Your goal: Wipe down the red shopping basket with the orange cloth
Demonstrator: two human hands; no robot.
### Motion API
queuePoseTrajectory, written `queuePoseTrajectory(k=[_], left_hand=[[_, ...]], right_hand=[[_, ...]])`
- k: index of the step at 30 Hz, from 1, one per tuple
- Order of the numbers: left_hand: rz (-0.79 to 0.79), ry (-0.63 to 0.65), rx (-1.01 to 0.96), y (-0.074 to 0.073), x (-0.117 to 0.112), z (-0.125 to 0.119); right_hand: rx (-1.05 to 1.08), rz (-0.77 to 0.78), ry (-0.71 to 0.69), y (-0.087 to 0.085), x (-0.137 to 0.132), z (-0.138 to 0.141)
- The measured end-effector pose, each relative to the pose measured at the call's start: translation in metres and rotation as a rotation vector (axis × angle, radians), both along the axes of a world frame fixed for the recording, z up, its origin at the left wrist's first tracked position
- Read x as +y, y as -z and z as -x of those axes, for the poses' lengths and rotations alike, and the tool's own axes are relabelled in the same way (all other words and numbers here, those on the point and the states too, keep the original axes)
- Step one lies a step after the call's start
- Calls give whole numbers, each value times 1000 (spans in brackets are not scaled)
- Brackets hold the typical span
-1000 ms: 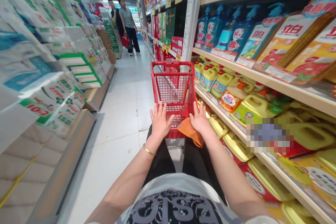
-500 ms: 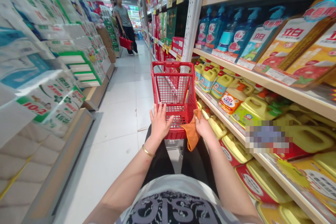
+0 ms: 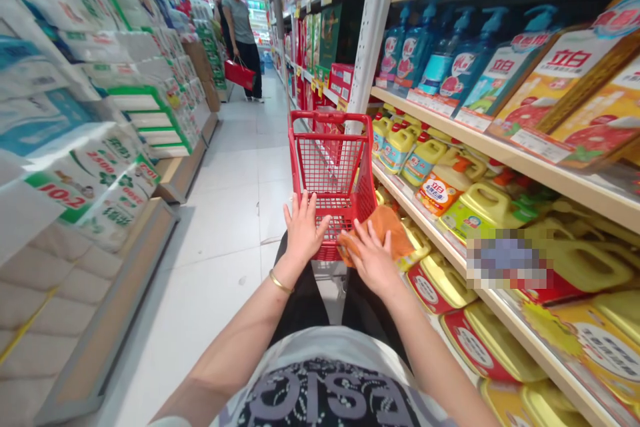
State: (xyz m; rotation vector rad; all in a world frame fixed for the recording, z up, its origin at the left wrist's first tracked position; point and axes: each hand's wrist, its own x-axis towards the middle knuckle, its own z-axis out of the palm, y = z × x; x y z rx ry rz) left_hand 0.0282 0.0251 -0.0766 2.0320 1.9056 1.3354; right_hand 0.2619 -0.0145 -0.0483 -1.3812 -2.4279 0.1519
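In front of me stands a red shopping cart (image 3: 333, 167) with a mesh basket. My left hand (image 3: 306, 223) is open, its fingers spread, over the left near side of the basket; whether it touches is unclear. A gold bangle (image 3: 281, 282) circles that wrist. An orange cloth (image 3: 390, 227) lies unfolded at the cart's right near corner, its right part spreading in front of the lower shelf. On top of the cloth rests my right hand (image 3: 375, 260), fingers apart and flat. The cart's near edge is partly hidden under hand and cloth.
Shelves on the right carry blue pump bottles (image 3: 455, 63) and yellow detergent jugs (image 3: 483, 207). Stacked paper packs (image 3: 107, 177) stand on the left above a low wooden platform edge (image 3: 135, 267). Down the tiled aisle, a person (image 3: 241, 30) carries a red box-like bag (image 3: 239, 73).
My right hand has gone from gripping the bunched cloth to lying spread on it, and the cloth has opened out. My left hand has barely moved.
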Motion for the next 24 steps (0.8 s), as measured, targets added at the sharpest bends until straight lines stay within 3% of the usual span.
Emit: queuePoseTrajectory(k=[3, 5, 7, 10, 13, 16, 18, 20, 21, 22, 24], left_hand=[[3, -1, -9, -1, 0, 0], [9, -7, -13, -2, 0, 0], [23, -19, 13, -2, -1, -1], [62, -42, 80, -3, -2, -1], [98, -1, 45, -11, -4, 1], [53, 264, -192, -32, -11, 2], [46, 604, -451, -52, -18, -2], [174, 935, -696, -70, -27, -9], [280, 1038, -803, -77, -31, -13], [412, 1073, -878, -81, -36, -18], [652, 942, -1010, -81, -42, -27]], right_hand=[[18, 108, 0, 22, 0, -1], [109, 151, -25, 14, 4, -9], [248, 174, 19, -8, 8, -19], [562, 146, 108, -55, 17, -32], [952, 177, 32, -100, 24, -38], [1233, 387, -57, -136, 29, -38], [1299, 541, -96, -151, 31, -36], [1292, 669, -146, -161, 35, -32], [1271, 723, -168, -163, 38, -30], [1245, 769, -182, -165, 40, -28], [1200, 817, -180, -166, 45, -26]])
